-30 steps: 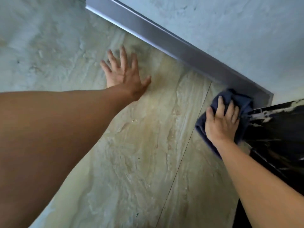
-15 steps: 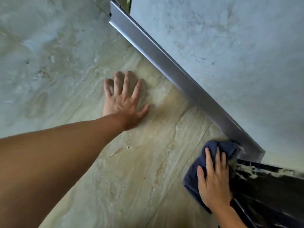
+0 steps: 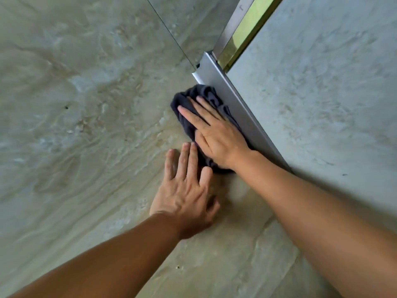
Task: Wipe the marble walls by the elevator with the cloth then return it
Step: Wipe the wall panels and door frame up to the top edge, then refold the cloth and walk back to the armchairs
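A dark blue cloth (image 3: 193, 97) is bunched against the beige veined marble wall (image 3: 86, 125), close to the upper end of a grey metal corner strip (image 3: 234, 104). My right hand (image 3: 217, 134) lies flat on the cloth with fingers spread, pressing it to the marble. Just below it, my left hand (image 3: 187, 194) rests flat on the bare marble, its fingertips touching the cloth's lower edge. Most of the cloth is hidden under my right palm.
To the right of the metal strip runs a grey-blue marble panel (image 3: 311, 93). Above the strip's end is a gold-coloured trim (image 3: 245, 31) beside a silver frame. A thin seam (image 3: 169, 31) crosses the marble at the top.
My right hand has slid the cloth up along the metal strip, away from the black marble at its lower end. The view has tilted upward, and my left hand now sits beside the cloth.
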A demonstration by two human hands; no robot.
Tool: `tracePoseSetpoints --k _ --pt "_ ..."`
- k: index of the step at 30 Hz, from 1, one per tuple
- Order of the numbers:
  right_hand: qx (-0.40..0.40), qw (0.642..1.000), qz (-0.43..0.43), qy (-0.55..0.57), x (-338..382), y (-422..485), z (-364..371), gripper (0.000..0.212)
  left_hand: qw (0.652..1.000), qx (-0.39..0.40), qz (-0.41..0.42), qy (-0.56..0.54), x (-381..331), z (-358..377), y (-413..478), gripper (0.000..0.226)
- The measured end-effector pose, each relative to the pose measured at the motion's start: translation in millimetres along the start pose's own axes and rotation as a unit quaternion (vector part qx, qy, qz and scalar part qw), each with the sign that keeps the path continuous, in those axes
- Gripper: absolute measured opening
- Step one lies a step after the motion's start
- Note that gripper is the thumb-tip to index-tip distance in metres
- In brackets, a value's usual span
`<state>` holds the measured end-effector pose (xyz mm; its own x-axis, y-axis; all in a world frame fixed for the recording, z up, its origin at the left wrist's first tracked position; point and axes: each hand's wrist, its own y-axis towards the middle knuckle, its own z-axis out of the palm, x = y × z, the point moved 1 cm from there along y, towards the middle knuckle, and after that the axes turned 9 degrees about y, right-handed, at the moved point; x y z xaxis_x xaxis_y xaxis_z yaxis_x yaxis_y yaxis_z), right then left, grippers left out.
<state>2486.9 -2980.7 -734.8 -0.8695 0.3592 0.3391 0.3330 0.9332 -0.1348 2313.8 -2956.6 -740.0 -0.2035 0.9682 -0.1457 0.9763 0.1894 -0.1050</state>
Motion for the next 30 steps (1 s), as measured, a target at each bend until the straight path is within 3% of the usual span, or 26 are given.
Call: tracePoseSetpoints --k 3,6,9,11,12,13,15,16,17,18,20,22,23,26,30 --pt "-0.019 1.000 -0.012 0.012 11 59 1 0.057 1.000 0.008 -0.002 0.015 0 -3 0 0.063" --pt "-0.043 0.998 0.036 0.020 23 78 -8 0.055 0.998 0.045 0.001 0.042 2 -10 -1 0.068" --pt "-0.068 0.995 0.076 -0.006 19 -13 6 0.056 0.998 0.029 0.007 0.051 11 -32 -13 0.046" --pt "-0.082 0.974 0.203 -0.055 27 -147 22 0.059 0.999 0.012 -0.015 0.025 18 -61 -43 0.030" --pt "-0.047 0.945 0.313 -0.087 32 -217 24 0.064 0.999 0.011 -0.034 0.019 20 -76 -57 0.028" --pt "0.081 0.904 0.399 -0.132 39 -280 17 0.067 0.999 0.015 -0.043 0.000 18 -91 -72 0.027" --pt "0.397 0.810 0.406 -0.145 63 -355 -14 0.061 0.995 0.057 -0.063 -0.050 12 -126 -109 0.025" --pt "0.514 0.758 0.386 -0.106 77 -372 -38 0.051 0.989 0.088 -0.088 -0.076 8 -144 -127 0.024" --pt "0.559 0.737 0.377 -0.048 92 -367 -65 0.041 0.982 0.105 -0.122 -0.103 6 -164 -142 0.023" --pt "0.557 0.742 0.374 0.006 108 -358 -87 0.030 0.974 0.107 -0.158 -0.125 7 -184 -154 0.023" --pt "0.476 0.793 0.367 0.097 157 -319 -155 0.017 0.960 0.119 -0.204 -0.150 3 -243 -178 0.023" --pt "0.342 0.833 0.375 0.219 222 -267 -223 0.030 0.932 0.146 -0.259 -0.209 8 -315 -195 0.024" --pt "0.247 0.834 0.399 0.289 259 -240 -257 0.040 0.911 0.160 -0.290 -0.247 12 -349 -203 0.025" --pt "0.023 0.762 0.452 0.463 375 -155 -373 0.055 0.838 0.182 -0.362 -0.366 47 -473 -228 0.037" --pt "-0.041 0.656 0.408 0.634 514 -84 -499 0.053 0.704 0.136 -0.438 -0.543 122 -629 -266 0.047"
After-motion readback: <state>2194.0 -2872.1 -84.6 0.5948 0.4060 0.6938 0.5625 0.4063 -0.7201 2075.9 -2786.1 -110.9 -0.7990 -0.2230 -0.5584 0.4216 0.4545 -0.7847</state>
